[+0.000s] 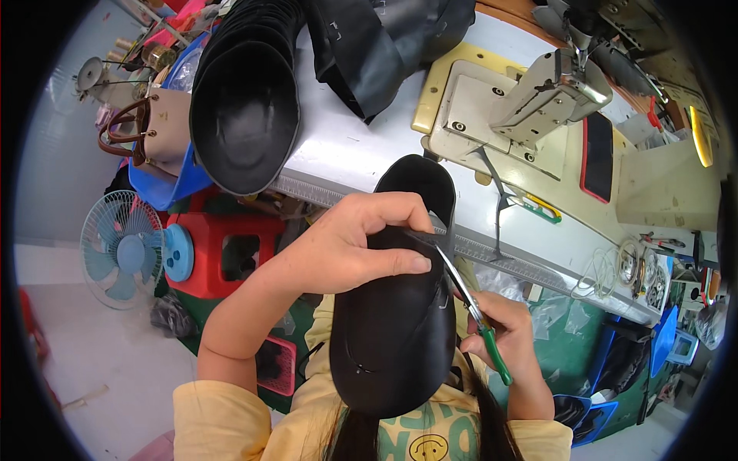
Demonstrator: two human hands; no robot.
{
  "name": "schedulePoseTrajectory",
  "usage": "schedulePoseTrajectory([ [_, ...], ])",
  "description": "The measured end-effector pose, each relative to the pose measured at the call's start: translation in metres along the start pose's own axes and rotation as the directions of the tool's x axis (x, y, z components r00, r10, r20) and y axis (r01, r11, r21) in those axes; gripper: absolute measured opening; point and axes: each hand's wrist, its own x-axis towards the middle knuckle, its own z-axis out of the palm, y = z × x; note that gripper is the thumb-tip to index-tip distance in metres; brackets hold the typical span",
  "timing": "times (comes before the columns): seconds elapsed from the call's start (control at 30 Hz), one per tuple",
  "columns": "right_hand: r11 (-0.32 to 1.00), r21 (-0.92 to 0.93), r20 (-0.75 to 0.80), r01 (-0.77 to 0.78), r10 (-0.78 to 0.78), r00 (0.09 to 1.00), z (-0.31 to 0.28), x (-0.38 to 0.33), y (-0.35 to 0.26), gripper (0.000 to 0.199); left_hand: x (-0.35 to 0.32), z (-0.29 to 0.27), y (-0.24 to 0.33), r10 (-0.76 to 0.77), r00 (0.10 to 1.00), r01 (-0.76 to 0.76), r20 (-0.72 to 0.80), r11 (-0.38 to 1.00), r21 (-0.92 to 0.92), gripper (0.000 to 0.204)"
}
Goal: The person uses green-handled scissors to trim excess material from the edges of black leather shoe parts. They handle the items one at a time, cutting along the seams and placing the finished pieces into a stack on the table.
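Observation:
A black shoe upper [393, 330] hangs in front of my chest, its far end reaching up to the edge of the white worktable [323, 138]. My left hand [369, 246] pinches it near the middle, thumb on the near side and fingers bent over the fold. In my right hand [503, 326] is a pair of scissors [494, 355] with green handles. Their metal blades point up and left, with the tips at the upper's edge close to my left fingertips. Whether the blades are parted is hard to make out.
A sewing machine [530, 115] stands at the right, with a red-edged phone [597, 157] beside it. Nested black uppers [244, 123] and flat black pieces [369, 54] lie on the table. Left are a blue fan [123, 250], red stool [219, 253] and handbag [165, 127].

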Motion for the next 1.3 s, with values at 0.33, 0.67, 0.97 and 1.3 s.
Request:
schedulePoseTrajectory([
  [0.33,0.910,0.321,0.134,-0.261,0.229,0.964,0.002,-0.012,0.005,0.072,0.003,-0.014,0.012,0.015,0.992,-0.042,0.129,0.976,0.214,0.017],
  [0.67,0.861,0.373,0.285,-0.346,0.248,0.926,0.001,-0.013,0.011,0.060,0.011,-0.016,0.003,0.059,0.959,-0.135,0.278,0.955,0.264,0.021],
  [0.97,0.689,0.529,0.427,-0.496,0.289,0.857,0.000,-0.008,0.006,0.061,0.017,-0.020,-0.001,0.023,0.940,-0.141,0.342,0.935,0.326,0.023],
  [1.3,0.915,0.217,0.236,-0.341,0.290,0.927,0.006,-0.015,0.014,0.053,0.016,-0.022,-0.004,-0.019,0.897,-0.167,0.441,0.911,0.378,0.025],
])
